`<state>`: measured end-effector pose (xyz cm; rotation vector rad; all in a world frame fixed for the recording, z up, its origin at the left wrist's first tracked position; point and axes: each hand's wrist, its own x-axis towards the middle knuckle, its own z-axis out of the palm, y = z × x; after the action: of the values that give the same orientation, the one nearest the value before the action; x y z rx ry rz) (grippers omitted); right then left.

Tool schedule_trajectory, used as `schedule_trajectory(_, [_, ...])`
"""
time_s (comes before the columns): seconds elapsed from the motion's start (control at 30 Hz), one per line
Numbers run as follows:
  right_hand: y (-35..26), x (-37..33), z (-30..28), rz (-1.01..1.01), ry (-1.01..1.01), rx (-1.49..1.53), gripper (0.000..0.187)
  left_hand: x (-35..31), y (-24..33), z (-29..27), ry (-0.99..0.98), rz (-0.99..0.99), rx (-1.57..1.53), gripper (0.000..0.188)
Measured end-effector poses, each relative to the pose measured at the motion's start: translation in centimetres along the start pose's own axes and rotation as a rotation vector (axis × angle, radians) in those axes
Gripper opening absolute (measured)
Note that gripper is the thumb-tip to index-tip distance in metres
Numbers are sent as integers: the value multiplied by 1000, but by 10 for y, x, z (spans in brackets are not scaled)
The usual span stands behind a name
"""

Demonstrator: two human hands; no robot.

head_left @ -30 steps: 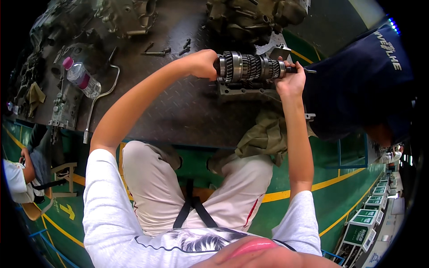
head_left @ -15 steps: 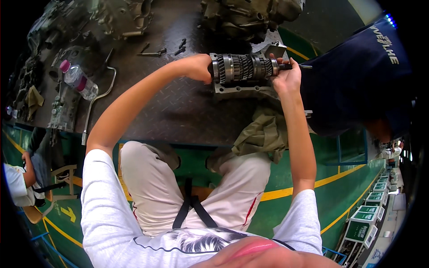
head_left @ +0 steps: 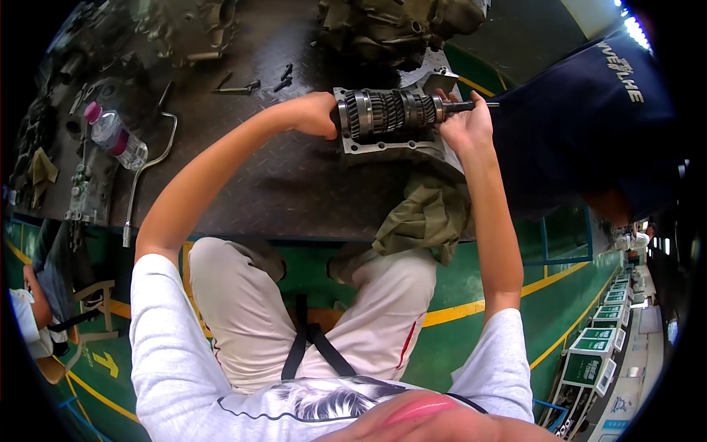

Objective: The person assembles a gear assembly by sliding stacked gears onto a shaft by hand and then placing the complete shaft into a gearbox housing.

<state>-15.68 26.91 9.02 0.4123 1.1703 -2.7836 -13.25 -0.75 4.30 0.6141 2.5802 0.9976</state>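
Left hand (head_left: 318, 116): closed on the near-left end of the geared shaft, knuckles up, wrist bent inward; the arm reaches out in a wide bow, elbow well to the side.
Right hand (head_left: 468, 131): gripping the thin right end of the same shaft, palm turned partly upward, fingers on either side of the rod; forearm nearly straight, rising from the lower right.
Geared shaft (head_left: 390, 113): dark steel, several toothed wheels in a row, held crosswise between both hands, directly over the open casing; whether it touches the casing inside cannot be told.
Open casing (head_left: 392, 152): grey metal, shallow, flanged rim with bolt holes; its interior is mostly hidden by the shaft.
Olive cloth (head_left: 421, 215): crumpled, at the tabletop edge beside the right forearm.
Small fasteners (head_left: 284, 78): dark, loose, beyond the left hand.
Bottle (head_left: 115, 137): clear plastic, pink cap on, dark pink label; fill level cannot be told.
Bent bar (head_left: 134, 193): long, metal, just beside the bottle.
Large casting (head_left: 401, 31): brownish metal, beyond the shaft.
Tabletop (head_left: 258, 180): dark, textured metal, carrying the above.
Co-worker (head_left: 574, 140): dark blue shirt, near the right hand.
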Motion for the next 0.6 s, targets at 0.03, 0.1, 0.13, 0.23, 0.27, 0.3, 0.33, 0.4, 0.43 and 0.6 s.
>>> schedule_trajectory(0.03, [-2, -2, 2, 17, 21, -21, 40, 1, -1, 1, 4, -8, -12, 35])
schedule_trajectory(0.1, [-5, -1, 2, 32, 42, -44, 45, 2, -4, 2, 9, -14, -26, 35])
schedule_trajectory(0.13, [-9, 1, -3, 45, 58, -103, 48, 1, -2, 2, 5, -1, -41, 35])
schedule_trajectory(0.23, [-20, 10, -12, 80, 83, -171, 46, 2, -1, 4, 14, 15, -72, 35])
schedule_trajectory(0.27, [-23, 12, -14, 107, 88, -179, 42, 2, -2, 5, 30, 13, -88, 35])
schedule_trajectory(0.3, [-25, 13, -17, 104, 92, -179, 42, 2, -3, 5, 27, 16, -89, 35])
schedule_trajectory(0.33, [-26, 13, -17, 103, 94, -225, 42, 1, -2, 4, 26, 17, -88, 34])
schedule_trajectory(0.4, [-26, 13, -16, 102, 98, -273, 41, 0, -3, 3, 26, 18, -89, 34])
schedule_trajectory(0.43, [-27, 9, -14, 99, 125, -275, 40, 1, -4, 4, 33, 6, -83, 33])
schedule_trajectory(0.6, [-29, -9, -9, -46, 120, -399, 44, 7, -17, 4, 5, 1, -94, 32])
